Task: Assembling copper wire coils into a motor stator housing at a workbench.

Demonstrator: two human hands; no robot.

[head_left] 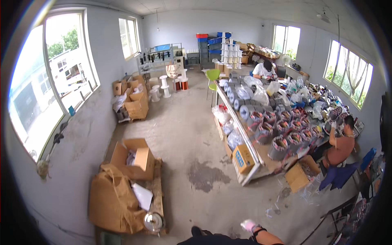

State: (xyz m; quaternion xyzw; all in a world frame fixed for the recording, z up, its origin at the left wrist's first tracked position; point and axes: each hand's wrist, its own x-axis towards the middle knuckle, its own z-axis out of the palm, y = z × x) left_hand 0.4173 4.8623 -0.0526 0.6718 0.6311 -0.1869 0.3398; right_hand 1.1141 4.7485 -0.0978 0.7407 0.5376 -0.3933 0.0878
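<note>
My right hand [248, 225], in a pale pinkish-white glove with a dark band at the wrist, hangs low in front of me over the concrete floor. Nothing can be seen in it, but its fingers are too small and blurred to read. My left hand is out of the picture. To my left, a low pallet [157, 192] bears an open cardboard box [143, 163], brown wrapping [116, 200] and a white sheet [142, 197]. A round shiny metal piece [154, 222] sits at its near end.
On the right, a long table [261, 173] carries many grey wound cylinders [279, 148] and plastic bags. One person [343, 143] sits at its near side, another [265, 70] farther back. A box of scraps [302, 173] stands on the littered floor. Cartons [136, 104] line the left wall.
</note>
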